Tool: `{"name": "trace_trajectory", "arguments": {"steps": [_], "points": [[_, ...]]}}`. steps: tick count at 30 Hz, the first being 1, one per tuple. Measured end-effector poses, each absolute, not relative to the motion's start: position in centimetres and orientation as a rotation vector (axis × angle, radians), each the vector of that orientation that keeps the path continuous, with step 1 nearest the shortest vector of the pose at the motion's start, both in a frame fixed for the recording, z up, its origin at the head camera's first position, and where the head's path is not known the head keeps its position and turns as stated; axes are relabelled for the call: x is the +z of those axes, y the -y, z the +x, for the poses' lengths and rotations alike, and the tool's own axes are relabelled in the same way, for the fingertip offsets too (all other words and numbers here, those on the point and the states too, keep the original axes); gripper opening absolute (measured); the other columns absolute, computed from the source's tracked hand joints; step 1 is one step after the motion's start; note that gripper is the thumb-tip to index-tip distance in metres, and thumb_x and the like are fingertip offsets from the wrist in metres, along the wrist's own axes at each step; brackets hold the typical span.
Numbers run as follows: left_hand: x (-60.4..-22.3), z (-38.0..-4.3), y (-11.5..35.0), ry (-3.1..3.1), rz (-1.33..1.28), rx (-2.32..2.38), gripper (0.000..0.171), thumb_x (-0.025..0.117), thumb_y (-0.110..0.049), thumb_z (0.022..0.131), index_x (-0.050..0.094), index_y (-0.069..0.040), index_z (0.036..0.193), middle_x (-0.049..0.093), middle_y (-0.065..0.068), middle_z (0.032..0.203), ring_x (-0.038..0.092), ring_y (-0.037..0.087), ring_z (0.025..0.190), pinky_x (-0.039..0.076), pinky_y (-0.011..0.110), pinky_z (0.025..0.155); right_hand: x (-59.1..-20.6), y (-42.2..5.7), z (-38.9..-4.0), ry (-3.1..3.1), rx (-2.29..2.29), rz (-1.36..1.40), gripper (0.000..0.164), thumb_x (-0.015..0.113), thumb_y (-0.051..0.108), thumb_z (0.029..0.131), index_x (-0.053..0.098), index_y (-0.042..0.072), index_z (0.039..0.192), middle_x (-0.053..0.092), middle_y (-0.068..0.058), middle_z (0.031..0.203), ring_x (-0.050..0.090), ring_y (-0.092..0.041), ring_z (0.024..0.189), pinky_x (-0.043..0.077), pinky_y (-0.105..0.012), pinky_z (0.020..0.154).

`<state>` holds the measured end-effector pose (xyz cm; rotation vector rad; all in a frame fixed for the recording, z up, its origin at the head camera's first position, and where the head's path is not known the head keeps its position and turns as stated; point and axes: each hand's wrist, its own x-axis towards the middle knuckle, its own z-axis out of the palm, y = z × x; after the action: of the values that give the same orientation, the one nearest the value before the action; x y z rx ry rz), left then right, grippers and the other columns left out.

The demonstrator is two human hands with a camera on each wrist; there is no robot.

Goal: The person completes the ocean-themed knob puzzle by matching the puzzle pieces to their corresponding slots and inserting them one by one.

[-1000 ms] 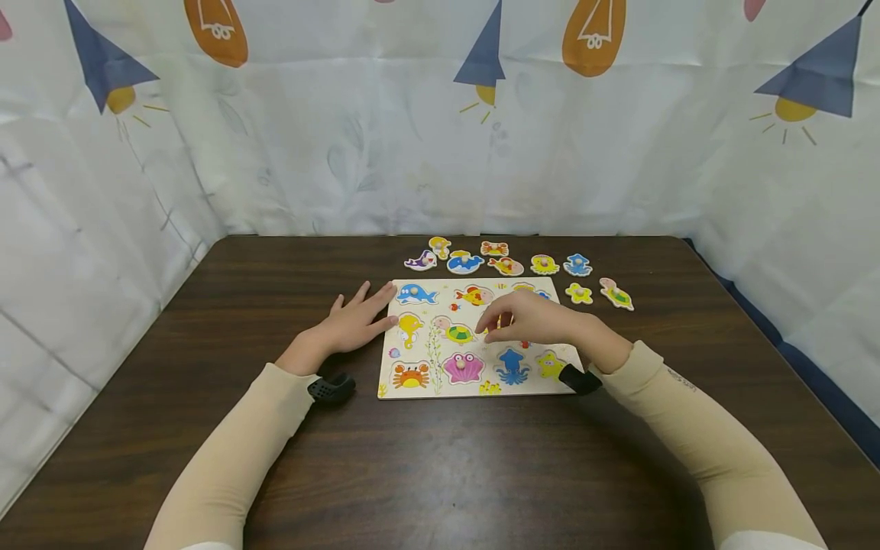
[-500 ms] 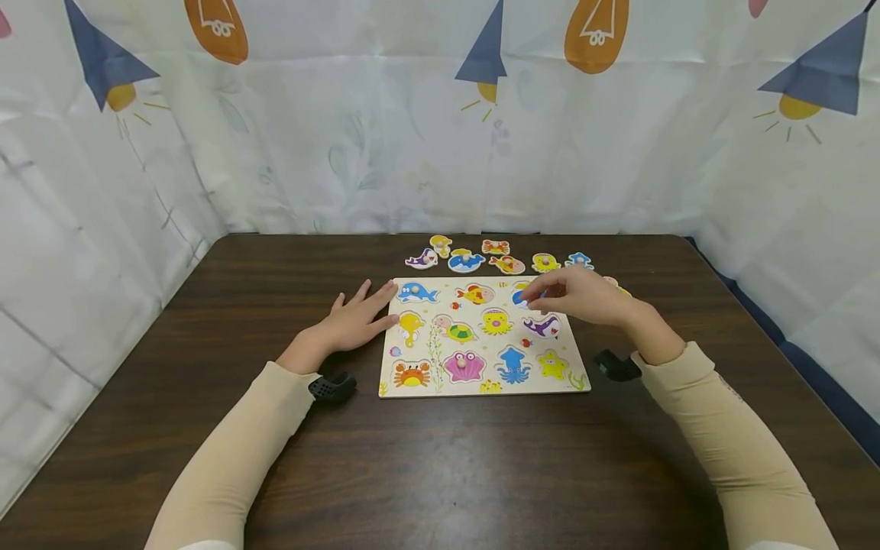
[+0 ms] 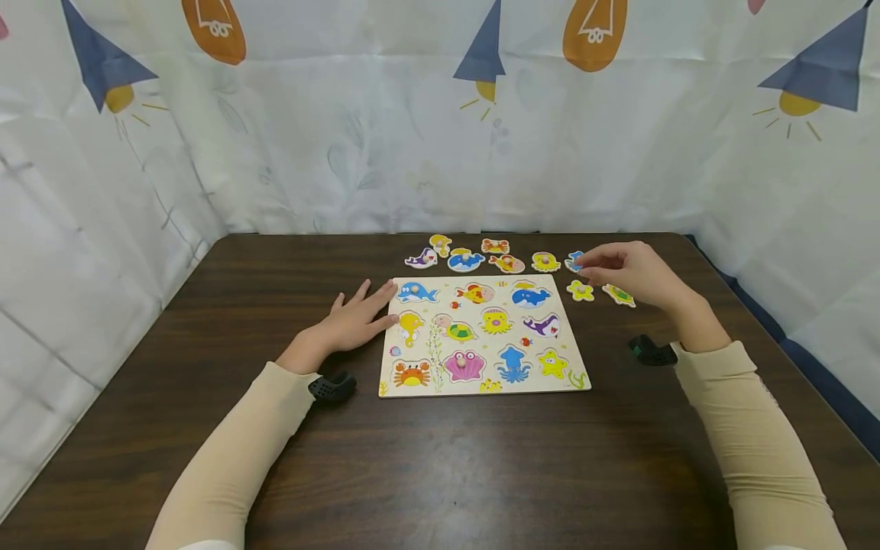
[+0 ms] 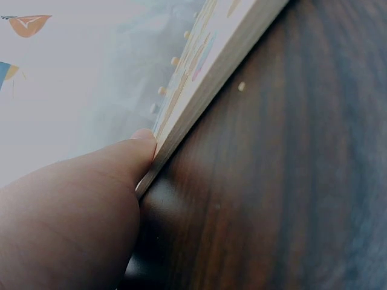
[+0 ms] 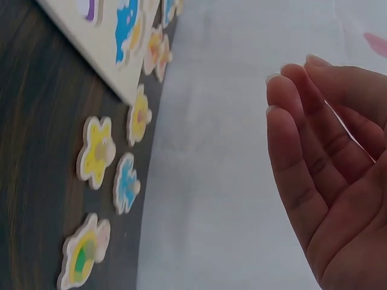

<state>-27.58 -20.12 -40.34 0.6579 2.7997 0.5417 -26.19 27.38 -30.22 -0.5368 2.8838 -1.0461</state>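
Note:
A wooden sea-animal puzzle board (image 3: 505, 382) lies on the table. Pegs show on its blue dolphin-like piece (image 3: 428, 296) and pink shell piece (image 3: 474, 370). My left hand (image 3: 347, 325) rests flat at the board's left edge with fingers spread; in the left wrist view, the thumb (image 4: 130, 158) touches that edge. My right hand (image 3: 639, 271) hovers beyond the board's far right corner, fingers loosely bent and holding nothing. It partly covers the blue squid piece (image 3: 573, 261) in the head view. In the right wrist view that squid piece (image 5: 126, 184) lies on the table, apart from the fingers.
Near the right hand lie a yellow starfish piece (image 3: 580, 290) and a turtle piece (image 3: 620, 296). Behind the board are an octopus (image 3: 546, 262), a fish (image 3: 507, 264), a crab (image 3: 495, 246), a whale (image 3: 465, 262), a seahorse (image 3: 440, 245) and a purple piece (image 3: 421, 258). A white curtain (image 3: 385, 153) hangs behind.
My right hand has moved from over the middle of the board to the right and away, to the loose pieces by the far right corner. The left hand has stayed in place.

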Motion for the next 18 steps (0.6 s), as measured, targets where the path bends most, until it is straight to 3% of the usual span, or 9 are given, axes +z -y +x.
{"name": "trace_trajectory", "arguments": {"steps": [9, 18], "points": [[-40.3, -27.7, 20.1, -2.798, 0.664, 0.536, 0.076, 0.043, -0.051, 0.108, 0.011, -0.016, 0.167, 0.008, 0.008, 0.172, -0.005, 0.041, 0.155, -0.007, 0.072, 0.114, -31.4, -30.5, -26.9, -2.961, -1.099, -0.413, 0.034, 0.063, 0.021, 0.105, 0.069, -0.003, 0.128, 0.072, -0.021, 0.115, 0.069, -0.006, 0.083, 0.054, -0.023, 0.077], [-40.3, -27.5, 20.2, -2.796, 0.658, 0.535, 0.076, 0.044, -0.050, 0.108, 0.010, -0.016, 0.167, 0.007, 0.008, 0.172, -0.006, 0.040, 0.155, -0.007, 0.072, 0.114, -33.4, -32.8, -28.4, -2.845, -1.252, -0.254, 0.045, 0.061, 0.028, 0.106, 0.063, -0.008, 0.132, 0.074, -0.012, 0.103, 0.069, -0.018, 0.084, 0.057, -0.024, 0.075]]}}
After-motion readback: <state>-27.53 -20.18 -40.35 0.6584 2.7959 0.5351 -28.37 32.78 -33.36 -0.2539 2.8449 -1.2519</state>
